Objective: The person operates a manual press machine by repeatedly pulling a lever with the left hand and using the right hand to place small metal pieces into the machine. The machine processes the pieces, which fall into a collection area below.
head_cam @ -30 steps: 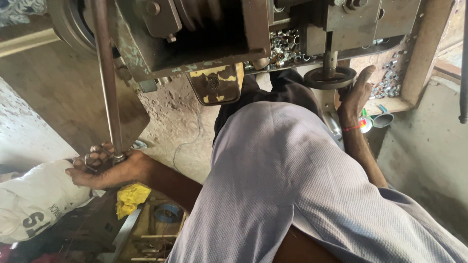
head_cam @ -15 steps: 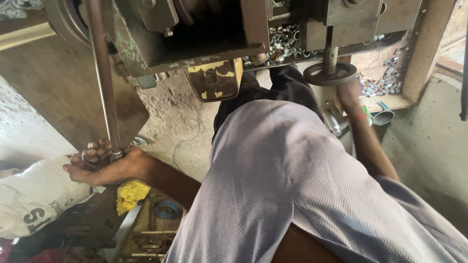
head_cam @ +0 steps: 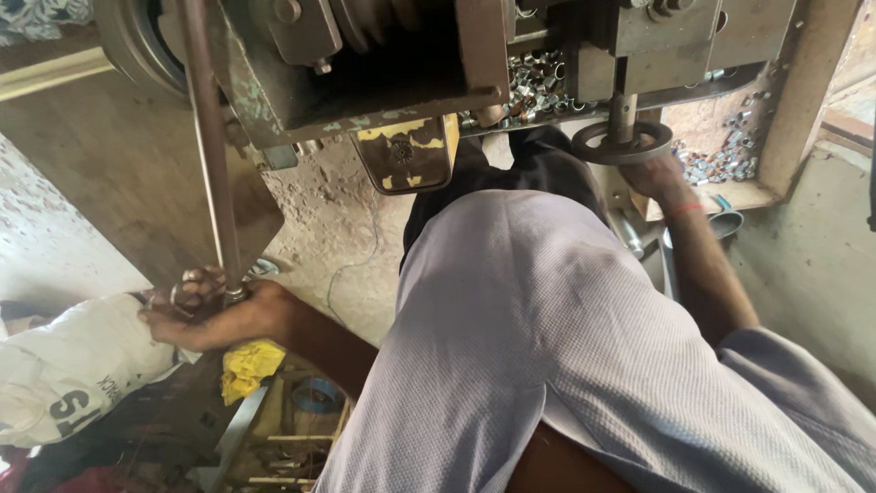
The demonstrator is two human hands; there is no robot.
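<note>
Under machine (head_cam: 383,64), hands gripping rod (head_cam: 212,164), handwheel (head_cam: 623,143)

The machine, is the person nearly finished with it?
Hard to say. A heap of small metal rings already sits on the machine. Now the left hand has more rings by the rod and the right hand touches the handwheel. How much is left cannot be seen.

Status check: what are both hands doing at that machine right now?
Left hand gripping small metal rings by the vertical rod. Right hand under the black handwheel. Knee between them.
</note>
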